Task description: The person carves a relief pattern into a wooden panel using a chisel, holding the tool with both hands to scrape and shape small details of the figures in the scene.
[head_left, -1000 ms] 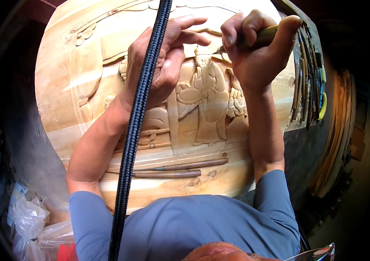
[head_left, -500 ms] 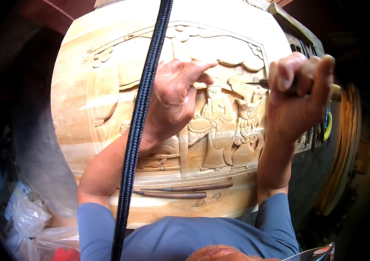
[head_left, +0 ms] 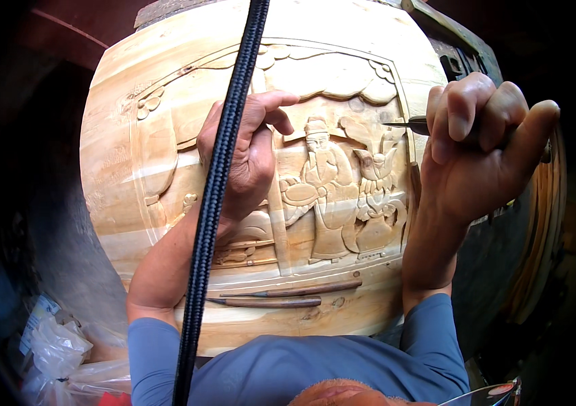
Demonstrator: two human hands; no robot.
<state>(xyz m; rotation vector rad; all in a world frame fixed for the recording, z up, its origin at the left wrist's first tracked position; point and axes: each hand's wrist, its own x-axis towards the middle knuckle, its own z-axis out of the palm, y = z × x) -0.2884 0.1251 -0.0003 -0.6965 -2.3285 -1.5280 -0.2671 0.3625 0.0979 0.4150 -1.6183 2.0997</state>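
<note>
A pale carved wooden panel (head_left: 119, 128) fills the centre, with a robed figure (head_left: 325, 196) in relief. My left hand (head_left: 244, 152) is open on the carving left of that figure, index finger extended and other fingers bent, partly hidden by a black braided cord (head_left: 210, 196). My right hand (head_left: 477, 149), at the panel's right side, is closed on a carving tool (head_left: 418, 125); its thin blade points left over the carving at the upper right. Two slim wooden-handled tools (head_left: 322, 287) lie along the lower edge of the panel.
More tools (head_left: 456, 62) lie on a worn board at the upper right, partly behind my right hand. Curved timber pieces (head_left: 544, 223) stand at the far right. Crumpled clear plastic bags (head_left: 58, 348) sit at the lower left. The cord crosses the view from top to bottom.
Since a second ago my right hand, with the tool, has moved right and down. My left hand has shifted lower, then slightly left. More of the panel's top shows.
</note>
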